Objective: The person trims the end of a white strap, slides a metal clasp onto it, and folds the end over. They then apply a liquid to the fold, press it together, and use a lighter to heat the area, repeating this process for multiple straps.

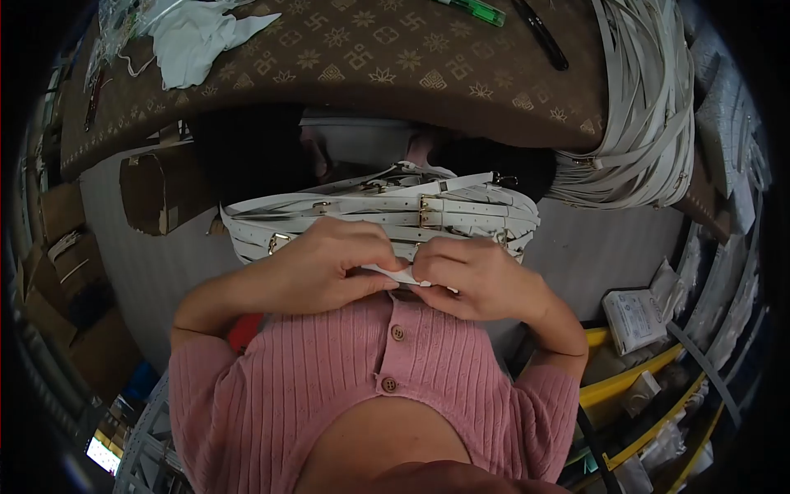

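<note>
Close to the chest, my left hand (pixel 341 265) and my right hand (pixel 477 278) nearly meet. Both are closed, thumbs and fingers pinching a short visible piece of a white belt (pixel 405 277). The rest of that belt is hidden by the fingers or blends into the pile. Just beyond the hands, a thick bundle of white belts (pixel 477 221) with gold-coloured buckles and punched holes lies across the lap. One buckle (pixel 278 243) shows beside my left wrist, another (pixel 426 211) near the bundle's middle.
A brown patterned cloth covers the table (pixel 354 62) ahead. On it are a white cloth (pixel 197 41), a green-capped marker (pixel 477 10) and a black pen (pixel 541 34). More white belts (pixel 638 107) hang over its right edge. Cardboard boxes (pixel 152 193) stand left; yellow-edged shelving (pixel 638 379) stands right.
</note>
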Demonstrator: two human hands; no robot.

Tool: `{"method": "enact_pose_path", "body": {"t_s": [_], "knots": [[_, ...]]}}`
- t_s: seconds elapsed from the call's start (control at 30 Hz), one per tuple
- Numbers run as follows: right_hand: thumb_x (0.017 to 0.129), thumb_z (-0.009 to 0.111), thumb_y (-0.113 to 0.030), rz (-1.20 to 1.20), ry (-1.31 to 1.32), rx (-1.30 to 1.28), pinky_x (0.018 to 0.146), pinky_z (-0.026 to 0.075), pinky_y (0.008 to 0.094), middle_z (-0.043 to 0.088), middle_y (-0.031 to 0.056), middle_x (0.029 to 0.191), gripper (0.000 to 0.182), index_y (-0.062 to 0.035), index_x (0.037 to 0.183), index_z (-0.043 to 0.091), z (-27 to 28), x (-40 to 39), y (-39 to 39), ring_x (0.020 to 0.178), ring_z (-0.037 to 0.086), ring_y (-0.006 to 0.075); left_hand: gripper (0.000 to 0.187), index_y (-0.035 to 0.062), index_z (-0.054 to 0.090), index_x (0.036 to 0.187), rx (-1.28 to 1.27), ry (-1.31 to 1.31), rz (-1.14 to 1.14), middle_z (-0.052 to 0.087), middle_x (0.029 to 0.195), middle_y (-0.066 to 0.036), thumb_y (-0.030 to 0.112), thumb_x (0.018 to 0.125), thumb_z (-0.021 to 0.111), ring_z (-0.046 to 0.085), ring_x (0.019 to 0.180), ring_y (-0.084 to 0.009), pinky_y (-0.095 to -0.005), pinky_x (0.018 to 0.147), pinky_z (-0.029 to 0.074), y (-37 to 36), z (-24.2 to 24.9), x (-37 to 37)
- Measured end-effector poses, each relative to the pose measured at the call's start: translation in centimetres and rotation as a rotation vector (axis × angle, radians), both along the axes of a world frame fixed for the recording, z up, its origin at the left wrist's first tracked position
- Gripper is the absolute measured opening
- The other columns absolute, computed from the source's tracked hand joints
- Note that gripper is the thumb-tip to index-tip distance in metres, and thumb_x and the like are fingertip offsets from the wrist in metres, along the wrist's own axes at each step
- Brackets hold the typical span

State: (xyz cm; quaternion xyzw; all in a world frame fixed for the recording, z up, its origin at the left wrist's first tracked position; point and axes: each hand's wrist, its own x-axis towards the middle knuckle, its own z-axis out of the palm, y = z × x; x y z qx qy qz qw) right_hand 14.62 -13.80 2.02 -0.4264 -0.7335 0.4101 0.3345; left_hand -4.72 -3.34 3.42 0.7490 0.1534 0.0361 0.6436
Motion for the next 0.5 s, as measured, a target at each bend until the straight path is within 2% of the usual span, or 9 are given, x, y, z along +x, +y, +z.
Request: {"method": "enact_pose_path", "body": {"t_s": [0.07, 0.1, 0.23, 0.3, 0.37, 0.5], "knots": [[0.071, 0.058, -0.007, 0.051, -0.002, 0.036, 0.048, 0.044, 0.0315, 0.047, 0.0068, 0.074, 0.012, -0.0045, 0.08, 0.05, 0.0, -0.3, -1.0, 0.057, 0.053, 0.0218, 0.013, 0.0002, 0.06, 0.082, 0.034, 0.04, -0.09, 0.059, 0.079, -0.009, 0.002, 0.07, 0.066, 0.059, 0.07, -0.0207, -0.0269, 0.059, 0.046, -0.8, 0.3, -0.4], [0.071, 0.058, -0.007, 0.051, 0.004, 0.025, 0.048, 0.044, 0.0315, 0.047, 0.0068, 0.074, 0.012, -0.0045, 0.08, 0.05, 0.1, -0.3, -1.2, 0.057, 0.053, 0.0218, 0.013, 0.001, 0.06, 0.086, -0.005, 0.026, -0.07, 0.055, 0.076, -0.01, 0.007, 0.075, 0.062, 0.056, 0.068, -0.0247, -0.0303, 0.058, 0.044, -1.3, 0.0, -0.6], [0.071, 0.059, -0.008, 0.078, -0.049, -0.017, 0.049, 0.045, 0.0319, 0.048, 0.0065, 0.074, 0.012, -0.0052, 0.08, 0.051, 1.0, 0.7, -1.6, 0.058, 0.053, 0.0217, 0.013, -0.0001, 0.06, 0.085, -0.01, 0.003, -0.053, 0.057, 0.075, -0.01, 0.006, 0.073, 0.063, 0.057, 0.066, -0.0222, -0.0293, 0.056, 0.044, -1.3, 0.6, -0.5], [0.071, 0.059, -0.007, 0.086, -0.066, -0.023, 0.049, 0.045, 0.0318, 0.05, 0.0065, 0.075, 0.012, -0.0054, 0.08, 0.052, 1.0, 1.7, -2.1, 0.059, 0.054, 0.0219, 0.014, -0.001, 0.062, 0.084, 0.037, 0.051, 0.074, 0.059, 0.075, -0.01, 0.003, 0.071, 0.065, 0.057, 0.063, -0.019, -0.0273, 0.053, 0.044, -0.5, 1.3, -1.2], [0.07, 0.061, -0.005, -0.088, -0.072, -0.171, 0.053, 0.047, 0.0322, 0.054, 0.0079, 0.077, 0.018, -0.0057, 0.085, 0.052, 0.9, 2.8, -2.9, 0.064, 0.057, 0.0241, 0.014, -0.0012, 0.062, 0.084, 0.036, 0.067, 0.104, 0.059, 0.075, -0.01, 0.002, 0.071, 0.066, 0.057, 0.062, -0.0178, -0.0267, 0.051, 0.043, -0.2, 1.3, -2.0], [0.07, 0.062, -0.003, -0.24, -0.102, -0.244, 0.056, 0.047, 0.033, 0.057, 0.0106, 0.078, 0.025, -0.0041, 0.092, 0.05, 1.0, 2.2, -2.8, 0.068, 0.058, 0.0268, 0.016, -0.0012, 0.063, 0.085, 0.079, 0.076, 0.14, 0.06, 0.075, -0.01, 0.001, 0.07, 0.066, 0.057, 0.062, -0.0179, -0.0265, 0.05, 0.043, 0.0, 0.9, -1.5]]}}
